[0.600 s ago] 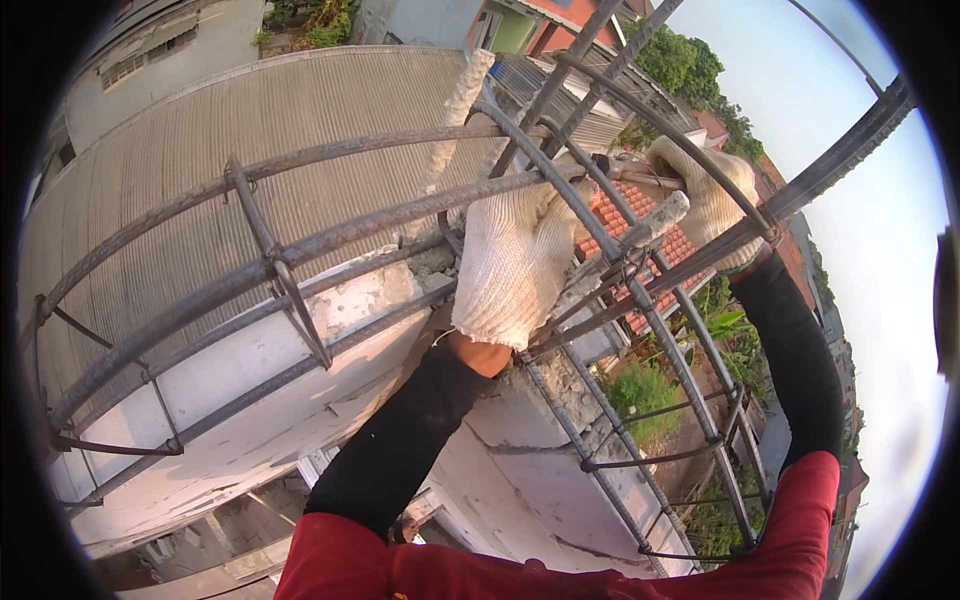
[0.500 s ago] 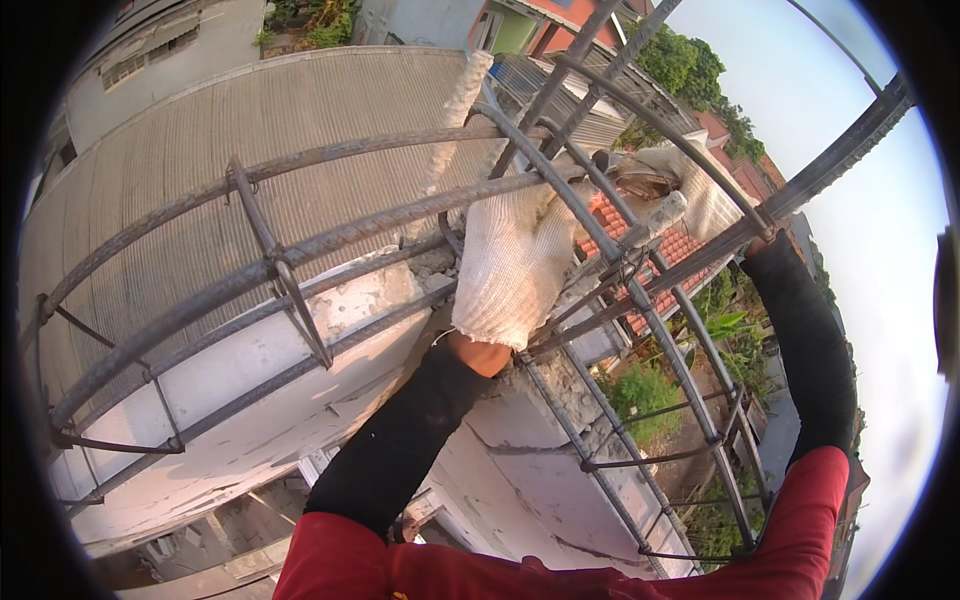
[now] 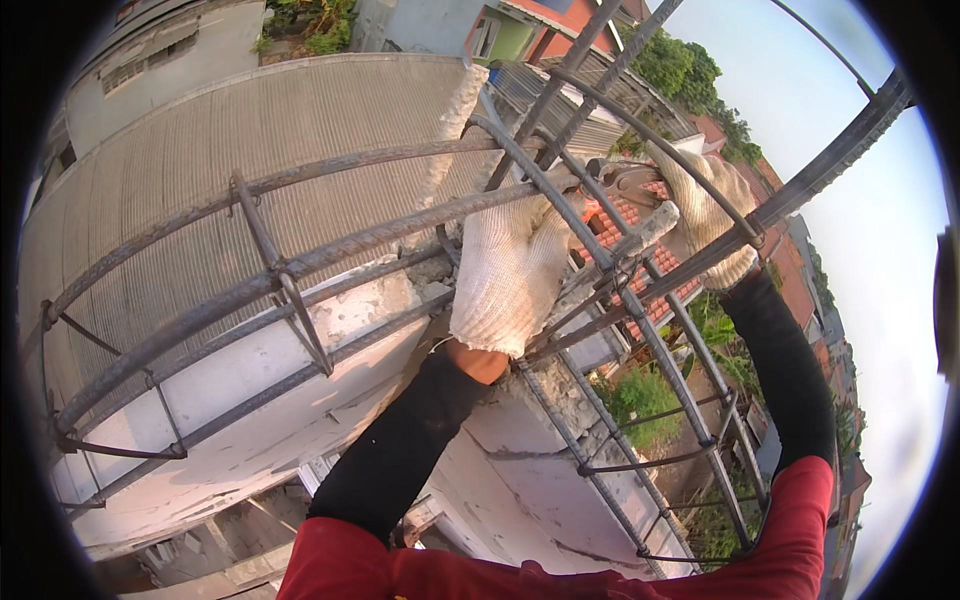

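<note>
My left hand (image 3: 508,265), in a whitish knit glove, reaches up to the crossing of the rebar cage (image 3: 560,205). Its fingers are curled in among the bars and partly hidden behind them, so what they grip does not show. On the far side of the upright bars, my right hand (image 3: 708,212), gloved alike, is closed around a pair of metal pincers (image 3: 635,180). The jaw end of the pincers points left toward the bars near my left fingertips. A short stub of rough concrete-crusted bar (image 3: 655,225) pokes out between my hands.
A horizontal rebar cage (image 3: 200,310) runs left above a pale block wall (image 3: 270,375); another cage section (image 3: 690,400) drops at lower right. Thick bars (image 3: 830,160) slant up right. Beyond lie a corrugated roof (image 3: 300,120), red tiles (image 3: 640,310) and green plants (image 3: 640,395) below.
My right hand has shifted down and turned, its forearm swinging slightly left; the pincers have tilted with it. My left hand stays almost in place.
</note>
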`<state>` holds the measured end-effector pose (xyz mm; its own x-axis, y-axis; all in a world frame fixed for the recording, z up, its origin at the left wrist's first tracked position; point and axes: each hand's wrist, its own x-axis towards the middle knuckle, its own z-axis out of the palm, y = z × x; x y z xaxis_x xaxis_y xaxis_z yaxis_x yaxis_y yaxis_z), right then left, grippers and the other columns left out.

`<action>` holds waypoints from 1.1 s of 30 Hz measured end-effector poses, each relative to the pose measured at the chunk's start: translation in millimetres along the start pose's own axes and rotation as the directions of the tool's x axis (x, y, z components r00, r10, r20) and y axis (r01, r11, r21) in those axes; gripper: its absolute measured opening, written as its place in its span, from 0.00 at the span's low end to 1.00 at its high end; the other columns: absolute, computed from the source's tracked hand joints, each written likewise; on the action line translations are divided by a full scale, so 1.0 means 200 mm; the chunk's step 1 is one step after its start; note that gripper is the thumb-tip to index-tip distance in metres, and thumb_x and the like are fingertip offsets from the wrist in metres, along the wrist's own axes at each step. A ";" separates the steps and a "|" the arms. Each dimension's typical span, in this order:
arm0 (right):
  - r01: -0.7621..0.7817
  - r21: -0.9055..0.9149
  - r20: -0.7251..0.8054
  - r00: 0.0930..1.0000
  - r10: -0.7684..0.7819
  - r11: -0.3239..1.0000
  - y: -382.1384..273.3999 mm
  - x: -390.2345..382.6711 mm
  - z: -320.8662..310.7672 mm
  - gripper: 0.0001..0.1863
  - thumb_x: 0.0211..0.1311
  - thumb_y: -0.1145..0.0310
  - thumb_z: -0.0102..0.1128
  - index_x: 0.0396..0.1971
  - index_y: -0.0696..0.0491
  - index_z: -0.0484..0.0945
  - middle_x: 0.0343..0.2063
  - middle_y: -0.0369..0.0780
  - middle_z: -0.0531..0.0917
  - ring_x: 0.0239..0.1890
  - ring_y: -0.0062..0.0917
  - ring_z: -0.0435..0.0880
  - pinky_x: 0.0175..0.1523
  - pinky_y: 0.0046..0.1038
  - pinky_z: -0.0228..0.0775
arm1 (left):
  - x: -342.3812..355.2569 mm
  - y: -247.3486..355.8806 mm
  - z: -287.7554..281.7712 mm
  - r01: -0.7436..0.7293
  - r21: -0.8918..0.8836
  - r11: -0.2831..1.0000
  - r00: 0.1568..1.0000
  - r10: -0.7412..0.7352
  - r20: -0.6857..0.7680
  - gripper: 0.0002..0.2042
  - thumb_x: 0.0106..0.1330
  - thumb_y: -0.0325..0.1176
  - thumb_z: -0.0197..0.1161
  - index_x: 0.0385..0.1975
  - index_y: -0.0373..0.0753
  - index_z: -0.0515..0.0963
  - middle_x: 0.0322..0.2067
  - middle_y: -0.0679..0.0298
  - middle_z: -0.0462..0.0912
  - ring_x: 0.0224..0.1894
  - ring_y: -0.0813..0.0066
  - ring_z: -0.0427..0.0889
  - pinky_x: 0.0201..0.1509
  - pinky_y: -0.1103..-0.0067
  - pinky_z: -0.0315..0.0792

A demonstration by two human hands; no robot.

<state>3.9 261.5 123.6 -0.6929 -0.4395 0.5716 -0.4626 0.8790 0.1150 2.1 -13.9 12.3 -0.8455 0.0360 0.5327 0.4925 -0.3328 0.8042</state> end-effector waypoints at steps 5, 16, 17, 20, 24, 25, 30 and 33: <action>-0.114 0.204 0.198 0.977 0.073 0.972 0.08 -0.01 0.02 0.28 0.74 0.65 0.65 0.70 0.55 0.72 0.66 0.47 0.78 0.65 0.36 0.79 0.69 0.42 0.76 | 0.00 -0.10 0.03 -0.141 -0.008 0.990 0.986 0.140 -0.091 0.11 0.66 0.25 0.61 0.44 0.30 0.83 0.29 0.45 0.80 0.32 0.47 0.79 0.40 0.63 0.73; -0.637 0.707 0.540 0.767 0.345 0.308 0.05 -0.09 0.00 0.23 0.79 0.62 0.56 0.65 0.60 0.74 0.59 0.50 0.80 0.61 0.38 0.81 0.65 0.41 0.76 | 0.00 -0.04 0.02 -0.052 -0.083 0.995 0.998 0.049 -0.038 0.11 0.67 0.25 0.61 0.46 0.29 0.83 0.32 0.45 0.83 0.33 0.48 0.81 0.42 0.63 0.75; -0.592 0.752 0.434 0.776 0.457 0.290 -0.01 -0.08 0.08 0.18 0.77 0.64 0.60 0.58 0.60 0.78 0.51 0.49 0.84 0.54 0.36 0.85 0.58 0.39 0.79 | 0.01 -0.03 0.00 -0.064 -0.006 0.998 0.997 0.064 -0.034 0.12 0.67 0.25 0.61 0.46 0.29 0.83 0.32 0.45 0.83 0.33 0.48 0.81 0.42 0.63 0.75; -0.517 0.477 0.338 0.854 0.395 0.711 0.00 -0.07 0.07 0.19 0.74 0.66 0.67 0.58 0.60 0.80 0.50 0.48 0.86 0.50 0.32 0.88 0.55 0.35 0.81 | 0.00 -0.07 0.02 -0.093 -0.034 0.995 0.991 0.089 -0.099 0.12 0.67 0.25 0.61 0.47 0.29 0.83 0.34 0.45 0.85 0.35 0.47 0.82 0.44 0.63 0.76; -0.496 0.522 0.616 0.782 0.095 0.693 0.32 -0.14 -0.09 0.27 0.68 0.67 0.73 0.64 0.58 0.77 0.59 0.45 0.83 0.56 0.29 0.85 0.62 0.34 0.80 | -0.02 -0.04 0.04 -0.092 0.003 0.996 0.993 0.092 -0.067 0.12 0.68 0.26 0.62 0.48 0.30 0.84 0.36 0.44 0.86 0.39 0.45 0.84 0.46 0.63 0.76; -0.465 0.530 0.635 0.772 0.031 0.709 0.37 -0.12 -0.11 0.29 0.66 0.67 0.75 0.64 0.57 0.77 0.60 0.44 0.83 0.58 0.30 0.85 0.63 0.35 0.80 | -0.01 -0.01 0.04 -0.078 -0.047 0.996 0.996 0.076 -0.049 0.12 0.68 0.26 0.62 0.48 0.31 0.84 0.36 0.44 0.86 0.39 0.44 0.84 0.47 0.63 0.76; -0.118 0.106 0.517 0.855 0.046 0.987 -0.03 0.07 -0.12 0.30 0.58 0.65 0.77 0.61 0.54 0.80 0.55 0.46 0.85 0.53 0.39 0.86 0.56 0.38 0.82 | -0.01 -0.02 -0.02 -0.081 0.038 0.996 0.996 0.081 -0.022 0.13 0.68 0.26 0.62 0.50 0.32 0.84 0.38 0.44 0.86 0.41 0.43 0.84 0.49 0.61 0.76; 0.107 -0.392 0.276 0.961 0.006 0.914 -0.33 0.09 -0.19 0.30 0.53 0.64 0.76 0.58 0.53 0.81 0.50 0.47 0.86 0.49 0.45 0.88 0.50 0.40 0.83 | -0.01 -0.01 -0.02 -0.085 0.063 0.994 0.995 0.087 -0.038 0.14 0.68 0.27 0.62 0.51 0.33 0.84 0.39 0.44 0.86 0.41 0.43 0.84 0.49 0.60 0.76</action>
<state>43.4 202.3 157.9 -0.8212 -0.4685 0.3257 -0.2802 0.8284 0.4850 2.2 -16.8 9.5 -0.8064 -0.0286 0.5906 0.5744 -0.2751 0.7710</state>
